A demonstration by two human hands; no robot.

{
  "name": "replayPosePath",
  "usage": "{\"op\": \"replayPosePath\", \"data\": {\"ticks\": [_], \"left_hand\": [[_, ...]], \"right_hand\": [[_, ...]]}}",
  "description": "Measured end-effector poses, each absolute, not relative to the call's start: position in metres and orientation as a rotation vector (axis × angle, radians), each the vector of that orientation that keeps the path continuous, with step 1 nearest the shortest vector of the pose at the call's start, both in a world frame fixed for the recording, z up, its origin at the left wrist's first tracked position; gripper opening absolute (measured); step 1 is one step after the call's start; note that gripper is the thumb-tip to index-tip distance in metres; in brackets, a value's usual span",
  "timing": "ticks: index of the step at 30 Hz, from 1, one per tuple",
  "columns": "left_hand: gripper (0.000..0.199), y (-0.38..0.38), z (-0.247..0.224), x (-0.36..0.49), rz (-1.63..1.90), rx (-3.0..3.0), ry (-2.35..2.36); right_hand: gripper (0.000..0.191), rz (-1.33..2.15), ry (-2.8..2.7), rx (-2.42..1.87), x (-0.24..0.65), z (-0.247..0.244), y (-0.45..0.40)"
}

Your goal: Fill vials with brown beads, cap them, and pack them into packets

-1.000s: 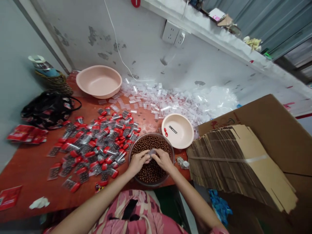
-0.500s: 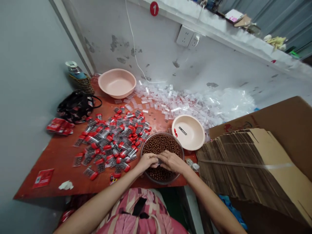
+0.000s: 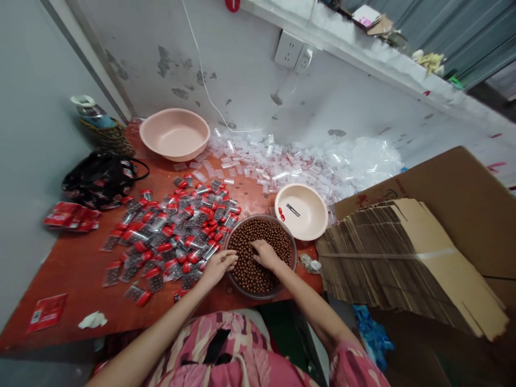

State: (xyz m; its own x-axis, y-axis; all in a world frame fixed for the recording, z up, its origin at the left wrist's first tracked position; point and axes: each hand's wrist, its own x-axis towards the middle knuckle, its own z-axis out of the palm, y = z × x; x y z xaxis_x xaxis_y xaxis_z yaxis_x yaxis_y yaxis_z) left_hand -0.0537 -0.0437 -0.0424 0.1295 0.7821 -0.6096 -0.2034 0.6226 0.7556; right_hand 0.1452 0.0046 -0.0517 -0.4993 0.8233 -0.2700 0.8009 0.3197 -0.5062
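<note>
A round tub [image 3: 293,257] full of shiny brown balls [image 3: 253,277] stands at the table's front edge. Over its left rim is my left hand [image 3: 221,264], closed with thumb and fingers in a pinch. Whatever it holds is too small or hidden to make out. My right hand [image 3: 266,254] reaches into the tub, its fingers curled together on the balls and the tips partly hidden. Left of the tub lies a heap of small clear packs with red tops [image 3: 161,244], dark balls inside them. Several loose red caps [image 3: 211,223] lie between heap and tub.
Behind the tub a cream basin [image 3: 316,228] holds red pieces and a dark strip. Clear plastic cases [image 3: 278,161] are piled along the wall. A pink basin [image 3: 177,153], black bag [image 3: 100,180] and red packets [image 3: 72,217] sit left. Flattened cardboard [image 3: 363,258] stands right.
My hands, together over the tub's middle before, have come apart: the left moved to the left rim, the right now dips into the balls. The view shifted, so things appear further left.
</note>
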Motion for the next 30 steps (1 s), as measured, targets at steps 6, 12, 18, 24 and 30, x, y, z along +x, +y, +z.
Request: {"op": "replayPosePath", "data": {"ticks": [6,12,18,24,30], "left_hand": [[0.042,-0.037,-0.038,-0.042,0.823,0.921,1.212],[0.044,-0.026,-0.021,-0.018,0.805,1.114,1.081],[0.043,-0.018,-0.017,0.000,0.737,0.753,0.909],[0.043,-0.010,-0.018,0.004,0.696,0.589,0.833],[0.041,-0.002,-0.027,0.001,0.721,0.584,0.895]], "right_hand": [[0.046,1.173,-2.175,-1.485,0.161,-0.028,-0.009],[0.042,1.755,-1.426,-1.223,0.158,-0.007,-0.020],[0.040,1.511,-1.452,-1.356,0.169,0.015,-0.021],[0.017,1.277,-1.856,-1.345,0.185,0.038,-0.008],[0.021,1.442,-1.679,-1.487,0.192,0.011,-0.004]]}}
